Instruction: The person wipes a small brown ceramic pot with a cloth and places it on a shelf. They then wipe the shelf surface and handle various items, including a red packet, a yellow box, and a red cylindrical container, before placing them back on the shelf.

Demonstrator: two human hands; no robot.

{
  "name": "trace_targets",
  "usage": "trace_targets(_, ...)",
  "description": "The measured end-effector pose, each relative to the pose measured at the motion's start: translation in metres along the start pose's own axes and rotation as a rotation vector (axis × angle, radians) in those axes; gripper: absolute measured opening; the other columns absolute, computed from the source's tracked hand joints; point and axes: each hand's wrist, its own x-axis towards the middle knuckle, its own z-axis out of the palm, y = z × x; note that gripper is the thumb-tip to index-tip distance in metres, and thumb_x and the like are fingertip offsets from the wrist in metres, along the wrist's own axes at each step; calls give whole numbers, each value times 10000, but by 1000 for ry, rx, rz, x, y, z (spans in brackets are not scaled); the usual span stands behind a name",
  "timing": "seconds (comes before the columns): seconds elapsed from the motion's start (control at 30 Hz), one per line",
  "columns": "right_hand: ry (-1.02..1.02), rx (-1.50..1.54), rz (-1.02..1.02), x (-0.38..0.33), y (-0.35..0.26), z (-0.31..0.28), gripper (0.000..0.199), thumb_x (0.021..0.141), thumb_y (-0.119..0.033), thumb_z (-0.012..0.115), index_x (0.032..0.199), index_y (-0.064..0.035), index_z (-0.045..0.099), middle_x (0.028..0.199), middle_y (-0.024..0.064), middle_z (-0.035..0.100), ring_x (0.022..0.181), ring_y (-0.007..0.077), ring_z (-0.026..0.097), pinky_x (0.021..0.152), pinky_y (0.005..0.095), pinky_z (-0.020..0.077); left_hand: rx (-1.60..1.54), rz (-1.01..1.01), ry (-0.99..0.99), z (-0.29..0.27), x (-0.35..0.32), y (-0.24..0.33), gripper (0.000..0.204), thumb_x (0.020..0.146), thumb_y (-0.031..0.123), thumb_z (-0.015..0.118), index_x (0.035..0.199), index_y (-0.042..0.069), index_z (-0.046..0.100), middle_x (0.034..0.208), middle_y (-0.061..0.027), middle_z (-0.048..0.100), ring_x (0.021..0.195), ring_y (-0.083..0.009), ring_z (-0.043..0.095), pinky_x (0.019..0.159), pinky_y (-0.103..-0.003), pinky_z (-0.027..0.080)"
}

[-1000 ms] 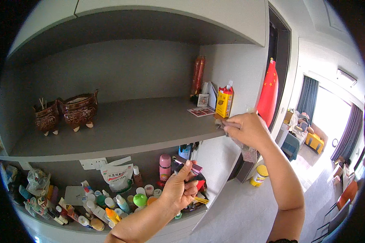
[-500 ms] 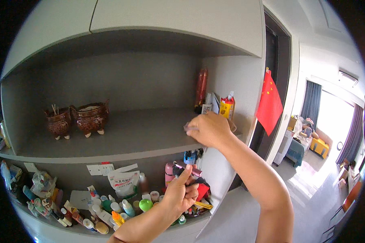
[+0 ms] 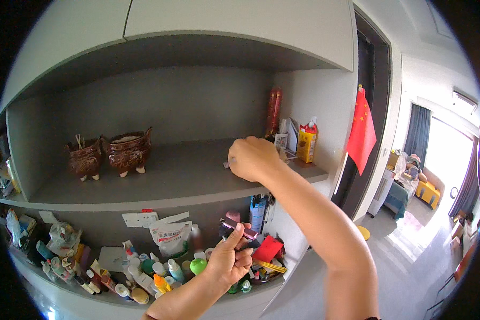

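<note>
My left hand (image 3: 230,260) is in front of the lower shelf, closed around a slim, shiny purple-and-black object (image 3: 242,228). Thumb and fingers cover part of it, so its kind is unclear. Over the upper shelf (image 3: 192,178), my right hand (image 3: 254,160) is curled with its knuckles up. A small pale scrap (image 3: 227,164) peeks out by its fingers, too hidden to name. Behind and right of that hand stand a red cylinder (image 3: 273,112), some upright cards (image 3: 290,134) and a yellow-and-red packet (image 3: 307,142).
Two brown glazed footed pots (image 3: 128,152) stand on the upper shelf's left. Many bottles and tubes crowd the lower shelf, with a white pouch (image 3: 170,238), a green apple-shaped item (image 3: 198,266) and a red item (image 3: 268,248). A red flag (image 3: 361,133) hangs by the doorway.
My right hand has moved left along the upper shelf, away from the yellow-and-red packet. My left hand still holds the purple-and-black object, slightly lower. The whole view has shifted a little.
</note>
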Motion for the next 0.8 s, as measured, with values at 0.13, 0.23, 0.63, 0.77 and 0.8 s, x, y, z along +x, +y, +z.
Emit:
trace_targets(0.13, -31, 160, -167, -50, -1, -35, 227, 770, -227, 620, 902, -100, 753, 837, 148, 702, 787, 321, 686, 721, 419, 541, 103, 63, -15, 5, -17, 3, 238, 889, 333, 687, 1016, 148, 608, 636, 75, 373, 485, -49, 252, 408, -206, 159)
trace_targets(0.23, 88, 270, -205, -105, 9, -61, 167, 782, -245, 617, 810, -132, 738, 761, 141, 675, 737, 353, 650, 685, 454, 516, 109, 80, 24, -3, -23, 0, 248, 871, 295, 715, 1048, 144, 628, 644, 72, 395, 488, -52, 261, 428, -207, 186)
trace_targets(0.63, 224, 598, 587, -389, 24, 94, 160, 746, -144, 731, 865, -37, 726, 708, 109, 676, 622, 241, 595, 648, 334, 472, 324, -110, 221, -110, 24, -98, 300, 824, 252, 767, 1076, 161, 632, 752, 59, 478, 498, -43, 262, 413, -205, 180)
trace_targets(0.77, -12, 776, 989, -450, 11, 135, 192, 759, -156, 703, 902, -33, 737, 765, 129, 702, 675, 217, 633, 671, 317, 501, 284, -244, 349, -146, 45, -145, 282, 780, 219, 811, 823, 145, 542, 654, 44, 450, 464, -65, 302, 409, -231, 184)
trace_targets(0.8, -33, 813, 1055, -467, 11, 147, 196, 757, -155, 701, 903, -29, 738, 749, 132, 700, 684, 214, 645, 673, 314, 508, 275, -290, 360, -160, 50, -159, 284, 786, 227, 804, 811, 145, 533, 647, 43, 442, 459, -68, 301, 406, -232, 179)
